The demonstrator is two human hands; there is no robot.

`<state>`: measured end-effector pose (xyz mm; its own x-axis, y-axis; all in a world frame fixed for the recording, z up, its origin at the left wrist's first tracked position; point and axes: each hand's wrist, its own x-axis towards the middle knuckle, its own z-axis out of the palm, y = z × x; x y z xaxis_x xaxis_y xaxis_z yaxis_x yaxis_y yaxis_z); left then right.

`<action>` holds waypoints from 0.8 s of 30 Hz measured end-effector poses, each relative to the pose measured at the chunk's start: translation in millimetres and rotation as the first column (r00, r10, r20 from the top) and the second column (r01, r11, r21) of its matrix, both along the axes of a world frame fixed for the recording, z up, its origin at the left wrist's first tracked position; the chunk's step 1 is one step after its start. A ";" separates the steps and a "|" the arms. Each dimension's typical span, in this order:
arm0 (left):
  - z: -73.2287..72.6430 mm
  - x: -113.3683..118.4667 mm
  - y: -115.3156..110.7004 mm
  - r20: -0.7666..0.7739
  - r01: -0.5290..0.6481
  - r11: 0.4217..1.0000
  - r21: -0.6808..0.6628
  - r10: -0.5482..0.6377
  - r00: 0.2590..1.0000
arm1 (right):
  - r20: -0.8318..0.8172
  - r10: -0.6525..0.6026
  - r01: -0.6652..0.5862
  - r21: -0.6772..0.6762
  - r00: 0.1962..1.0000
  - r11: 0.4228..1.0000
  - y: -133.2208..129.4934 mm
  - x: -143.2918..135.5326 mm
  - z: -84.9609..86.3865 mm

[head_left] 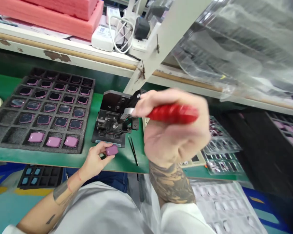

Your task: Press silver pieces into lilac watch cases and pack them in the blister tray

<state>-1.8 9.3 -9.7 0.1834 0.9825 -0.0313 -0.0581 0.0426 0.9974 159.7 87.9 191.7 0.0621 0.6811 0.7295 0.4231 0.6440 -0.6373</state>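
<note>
i wear a loose white smock (100,208) with white sleeves (183,217), above blue jeans (114,180). dense patterned tattoos (172,183) cover my right forearm (168,174); my left forearm (74,180) has a broad tattooed band (59,192), a short inked bar (50,219) and thin red lines (68,186).

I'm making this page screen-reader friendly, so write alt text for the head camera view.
A right hand grips the red handle of a black press; the left hand holds a pink watch-like case, beside a foam tray of similar pieces.
</note>
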 end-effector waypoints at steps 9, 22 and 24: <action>25.5 -45.9 -29.9 -0.293 -0.029 0.942 0.334 0.133 0.947 | 0.127 -0.048 0.067 -0.151 0.991 0.986 -65.8 9.4 -136.5; 41.7 -42.8 -22.9 -0.463 0.054 0.836 0.547 0.248 0.851 | 0.673 0.203 0.122 -0.403 0.711 0.907 -11.6 6.7 -192.3; 38.5 -43.7 -19.4 -0.519 0.051 0.823 0.566 0.308 0.797 | 0.654 0.182 0.125 -0.394 0.734 0.910 -19.6 9.3 -192.4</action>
